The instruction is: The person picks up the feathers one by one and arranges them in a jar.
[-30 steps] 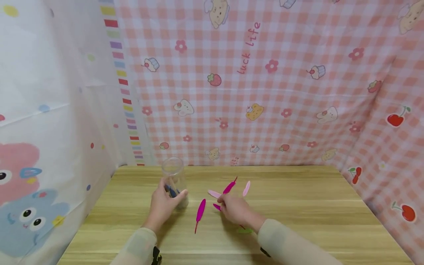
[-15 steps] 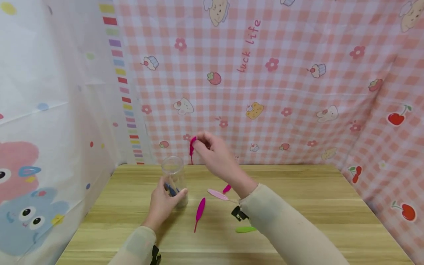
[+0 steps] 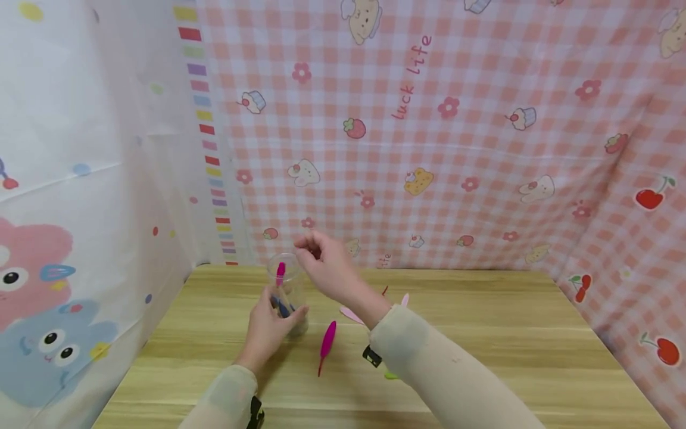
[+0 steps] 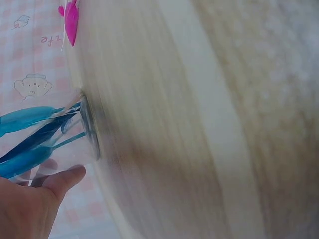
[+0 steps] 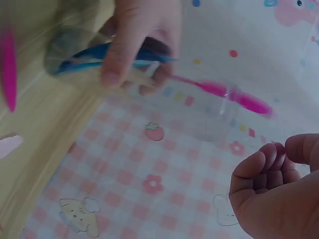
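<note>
A clear plastic jar (image 3: 293, 293) stands upright on the table, gripped round its lower half by my left hand (image 3: 268, 329). Inside it are blue feathers (image 4: 27, 118). A magenta feather (image 3: 281, 273) leans in the jar, its stem down; in the right wrist view its tip pokes out past the rim. Beside the jar's mouth, my right hand (image 3: 331, 267) is raised with loosely curled fingers (image 5: 249, 165) and holds nothing. Another magenta feather (image 3: 329, 341) lies on the table right of the jar.
On the wooden table (image 3: 482, 345), a pale pink feather (image 3: 351, 314), a second pale pink feather (image 3: 405, 300) and a green feather (image 3: 391, 376) lie partly behind the right arm. Behind stands a pink checked cloth (image 3: 348, 149); a white printed cloth (image 3: 107, 238) hangs at left.
My right hand picked a magenta feather off the table, lifted it left over the jar and let it go inside. My left hand keeps its grip on the jar.
</note>
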`<move>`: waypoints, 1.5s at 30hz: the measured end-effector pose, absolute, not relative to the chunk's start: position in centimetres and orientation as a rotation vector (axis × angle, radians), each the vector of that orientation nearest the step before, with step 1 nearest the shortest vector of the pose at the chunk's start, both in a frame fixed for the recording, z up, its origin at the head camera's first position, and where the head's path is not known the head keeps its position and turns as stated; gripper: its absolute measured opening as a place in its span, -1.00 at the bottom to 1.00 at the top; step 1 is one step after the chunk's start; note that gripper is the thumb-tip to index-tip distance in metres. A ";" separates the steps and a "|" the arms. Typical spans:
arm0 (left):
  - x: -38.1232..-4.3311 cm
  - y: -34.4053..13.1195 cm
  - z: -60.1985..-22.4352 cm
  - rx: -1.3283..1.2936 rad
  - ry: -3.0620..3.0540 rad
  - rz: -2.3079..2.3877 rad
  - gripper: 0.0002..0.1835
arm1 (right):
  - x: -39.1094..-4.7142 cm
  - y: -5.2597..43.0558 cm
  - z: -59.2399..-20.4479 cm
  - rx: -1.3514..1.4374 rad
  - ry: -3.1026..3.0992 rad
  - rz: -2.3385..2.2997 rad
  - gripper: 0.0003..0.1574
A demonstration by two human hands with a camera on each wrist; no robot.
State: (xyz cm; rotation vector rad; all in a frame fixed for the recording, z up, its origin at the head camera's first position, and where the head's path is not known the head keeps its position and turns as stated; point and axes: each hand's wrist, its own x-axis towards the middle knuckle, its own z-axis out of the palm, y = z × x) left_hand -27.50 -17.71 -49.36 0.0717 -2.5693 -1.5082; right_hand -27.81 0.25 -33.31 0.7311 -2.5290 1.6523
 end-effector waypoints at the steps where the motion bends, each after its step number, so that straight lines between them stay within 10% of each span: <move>1: -27.5 -17.7 -49.4 0.074 -2.569 -1.500 -0.16 | -27.9 0.5 -33.6 0.728 -2.536 1.660 -0.73; 14: -27.5 -17.5 -49.5 0.108 -2.596 -1.444 -0.13 | -27.7 9.3 -41.1 0.995 -3.085 0.851 -0.82; 21: -27.4 -17.4 -49.4 0.101 -2.594 -1.455 -0.13 | -25.1 14.7 -45.1 1.145 -3.292 0.416 -0.56; 45: -27.3 -17.5 -49.3 0.107 -2.604 -1.451 -0.09 | -23.5 15.8 -47.7 1.217 -3.030 0.504 -0.74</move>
